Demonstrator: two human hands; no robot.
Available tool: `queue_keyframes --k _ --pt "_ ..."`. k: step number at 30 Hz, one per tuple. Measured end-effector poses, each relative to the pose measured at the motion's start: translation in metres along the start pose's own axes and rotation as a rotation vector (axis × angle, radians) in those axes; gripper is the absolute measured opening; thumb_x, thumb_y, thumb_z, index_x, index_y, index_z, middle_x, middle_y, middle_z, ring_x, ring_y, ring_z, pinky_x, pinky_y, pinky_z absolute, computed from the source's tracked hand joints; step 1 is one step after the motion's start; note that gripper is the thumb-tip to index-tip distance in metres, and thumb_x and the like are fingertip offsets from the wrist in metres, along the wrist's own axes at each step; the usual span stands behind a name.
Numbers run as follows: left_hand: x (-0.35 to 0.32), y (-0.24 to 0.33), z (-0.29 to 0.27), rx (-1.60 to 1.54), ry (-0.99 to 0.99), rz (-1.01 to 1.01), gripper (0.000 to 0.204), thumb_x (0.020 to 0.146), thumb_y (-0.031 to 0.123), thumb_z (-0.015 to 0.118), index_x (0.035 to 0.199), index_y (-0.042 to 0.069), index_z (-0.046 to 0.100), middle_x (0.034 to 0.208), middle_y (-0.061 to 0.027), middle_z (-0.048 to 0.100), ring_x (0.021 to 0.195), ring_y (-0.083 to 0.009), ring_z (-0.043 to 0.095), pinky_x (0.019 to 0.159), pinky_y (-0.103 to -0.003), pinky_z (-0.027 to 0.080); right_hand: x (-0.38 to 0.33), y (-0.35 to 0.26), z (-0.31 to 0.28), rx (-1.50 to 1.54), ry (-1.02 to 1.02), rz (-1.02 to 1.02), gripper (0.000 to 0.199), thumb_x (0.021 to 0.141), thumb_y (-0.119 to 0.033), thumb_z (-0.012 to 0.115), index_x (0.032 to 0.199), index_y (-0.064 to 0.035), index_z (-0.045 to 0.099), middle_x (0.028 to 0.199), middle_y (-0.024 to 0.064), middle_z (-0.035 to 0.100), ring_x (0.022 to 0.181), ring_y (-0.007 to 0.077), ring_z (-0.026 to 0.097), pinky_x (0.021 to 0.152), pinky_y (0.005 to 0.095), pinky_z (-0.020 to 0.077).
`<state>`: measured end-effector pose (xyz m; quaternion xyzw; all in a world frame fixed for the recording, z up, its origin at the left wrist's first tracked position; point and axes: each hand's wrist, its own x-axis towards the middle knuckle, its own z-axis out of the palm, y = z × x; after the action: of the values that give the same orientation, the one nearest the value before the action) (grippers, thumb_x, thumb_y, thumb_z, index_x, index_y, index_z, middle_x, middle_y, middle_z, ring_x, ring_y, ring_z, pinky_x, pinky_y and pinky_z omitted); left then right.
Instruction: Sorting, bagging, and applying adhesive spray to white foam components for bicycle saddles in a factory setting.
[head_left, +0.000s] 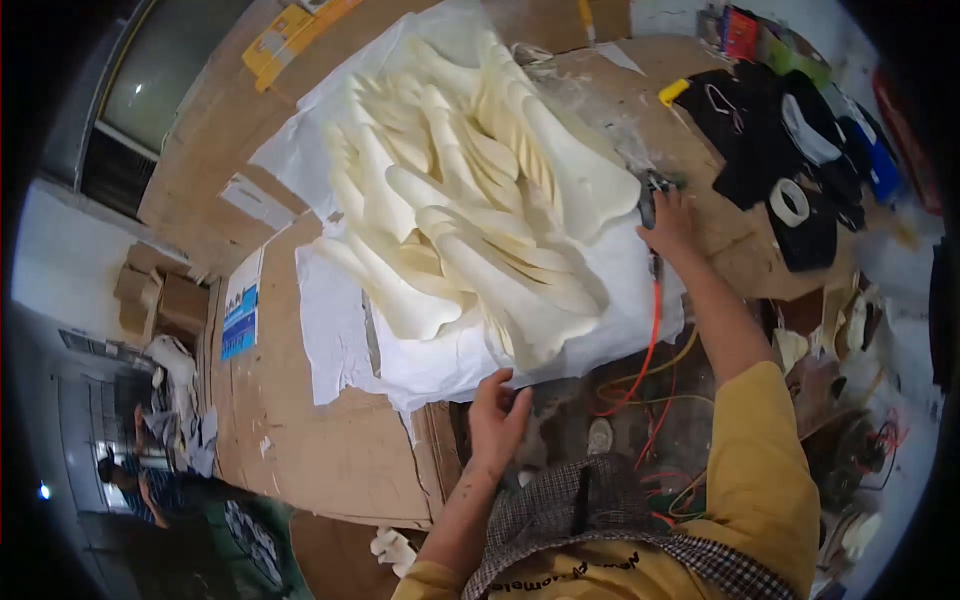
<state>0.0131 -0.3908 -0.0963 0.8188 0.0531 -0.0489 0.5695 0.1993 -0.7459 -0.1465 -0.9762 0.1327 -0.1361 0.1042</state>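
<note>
Cream-coloured, curved, foam-like pieces (520, 265) lie in overlapping rows on a white sheet (430, 375) spread over the table. At the right edge of the sheet, my right hand (672, 222) is closed around a dark air tool (648, 205), with an orange hose (655, 310) running down from it. The tool's exact kind is too small to tell. My left hand (498, 412) is at the sheet's near edge, just below the closest pieces, its thumb and fingers apart and nothing visible in them.
Brown cardboard (300, 430) covers the table. Dark cloth (745, 130) and a tape roll (789, 202) lie at the right. Yellow and orange hoses (640, 385) trail over the floor near me. Another person (140, 485) is far off at the lower left.
</note>
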Motion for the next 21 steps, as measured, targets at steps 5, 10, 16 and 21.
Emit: queue_keyframes --k 5,10,16,21 --pt "0.024 0.008 0.035 0.284 0.184 0.104 0.040 0.075 0.015 0.069 0.108 0.002 0.051 0.095 -0.0110 0.057 0.073 -0.0214 0.056 0.066 -0.032 0.047 0.024 0.032 -0.010 -0.068 -0.239 0.100 0.073 0.063 -0.012 0.065 0.130 -0.0107 0.036 0.116 0.0242 0.050 0.109 0.0385 0.048 0.094 0.0419 0.0397" --pt "0.035 0.014 0.041 0.247 0.219 -0.023 0.029 0.074 0.014 0.068 0.095 0.002 0.051 0.094 -0.0139 0.053 0.070 -0.0239 0.056 0.065 -0.034 0.047 0.008 0.090 -0.049 0.268 -0.029 0.182 0.070 0.064 -0.011 0.068 0.127 -0.0072 0.039 0.112 0.0177 0.053 0.104 0.0316 0.052 0.089 0.0363 0.0410" --pt "0.045 0.004 0.044 0.285 0.341 0.161 0.025 0.072 0.006 0.068 0.084 0.000 0.048 0.080 -0.0128 0.049 0.061 -0.0241 0.055 0.060 -0.033 0.046 -0.104 0.087 -0.170 1.011 -0.324 0.315 0.045 0.083 -0.012 0.061 0.124 -0.0039 0.044 0.105 0.0046 0.058 0.094 0.0116 0.054 0.083 0.0262 0.0426" --pt "0.050 -0.002 0.045 0.273 0.311 0.050 0.024 0.072 0.006 0.065 0.085 0.001 0.046 0.083 -0.0149 0.048 0.073 -0.0319 0.052 0.065 -0.038 0.045 -0.220 -0.002 -0.269 1.357 -0.597 0.057 0.055 0.080 -0.002 0.060 0.131 -0.0044 0.039 0.103 0.0052 0.057 0.090 0.0106 0.054 0.081 0.0267 0.0435"
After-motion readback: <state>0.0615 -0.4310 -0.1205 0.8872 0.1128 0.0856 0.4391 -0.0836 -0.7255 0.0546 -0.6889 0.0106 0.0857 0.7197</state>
